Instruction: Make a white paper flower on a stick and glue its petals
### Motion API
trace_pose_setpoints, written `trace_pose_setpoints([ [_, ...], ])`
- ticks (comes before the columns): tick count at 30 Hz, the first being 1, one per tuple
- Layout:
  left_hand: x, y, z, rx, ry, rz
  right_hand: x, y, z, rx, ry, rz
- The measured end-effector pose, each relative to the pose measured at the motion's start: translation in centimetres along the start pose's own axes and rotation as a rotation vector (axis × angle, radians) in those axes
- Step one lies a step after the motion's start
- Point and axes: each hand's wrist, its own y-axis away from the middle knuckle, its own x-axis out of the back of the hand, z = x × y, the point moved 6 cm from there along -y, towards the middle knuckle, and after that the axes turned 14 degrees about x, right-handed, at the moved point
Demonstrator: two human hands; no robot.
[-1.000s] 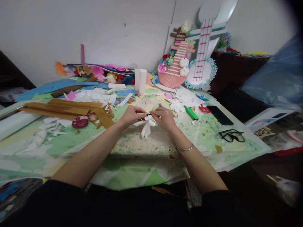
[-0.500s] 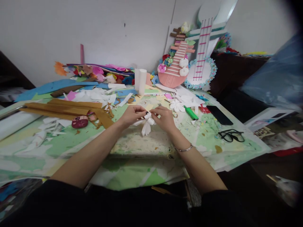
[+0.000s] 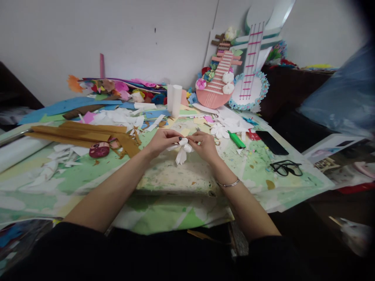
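Note:
Between my hands, above the front middle of the table, hangs a white paper flower [image 3: 182, 155] with its petals pointing down. My left hand [image 3: 164, 143] pinches its upper part from the left, thumb and fingers closed. My right hand [image 3: 204, 145] grips it from the right, fingertips pressed together close to the left ones. The fingertips partly hide the top of the flower. Just behind my right hand lies a flat white paper flower [image 3: 219, 130], with a green tube [image 3: 236, 139] beside it.
Black glasses [image 3: 286, 168] and a phone [image 3: 272, 143] lie at the right. Brown paper strips [image 3: 76, 132], a dark red object [image 3: 99, 150] and white scraps cover the left. Behind stand a white roll [image 3: 175, 101] and decorated paper instruments [image 3: 215, 95].
Both hands remain on the white paper flower, which has turned and tilted slightly, its lower petals now a little higher. The camera view has shifted very slightly.

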Motion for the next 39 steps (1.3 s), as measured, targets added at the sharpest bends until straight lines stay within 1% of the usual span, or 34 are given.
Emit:
trace_pose_setpoints([
  [5, 0.13, -0.2, -0.26, -0.013, -0.023, 0.04, -0.17, -0.02, 0.06, 0.016, 0.037, -0.004],
  [10, 0.49, -0.29, -0.52, -0.033, -0.031, 0.066, -0.52, -0.16, -0.27, 0.045, 0.067, -0.105],
  [13, 0.48, -0.27, -0.48, -0.047, -0.043, 0.055, -0.58, -0.14, -0.47, 0.071, 0.073, -0.131],
  [16, 0.4, -0.26, -0.36, -0.062, -0.042, 0.03, -0.49, -0.07, -0.48, 0.075, 0.071, -0.128],
  [20, 0.38, -0.29, -0.15, -0.078, -0.013, 0.002, -0.31, 0.01, -0.26, 0.046, 0.039, -0.103],
  [28, 0.37, -0.17, 0.34, -0.137, -0.077, 0.015, -0.12, 0.21, 0.06, 0.03, 0.008, -0.027],
  [33, 0.4, -0.28, 0.08, -0.099, -0.07, 0.015, -0.19, 0.3, 0.06, 0.04, 0.004, -0.021],
  [39, 0.17, -0.03, 0.34, -0.117, -0.028, 0.037, -0.17, 0.18, -0.21, 0.038, 0.019, -0.028],
])
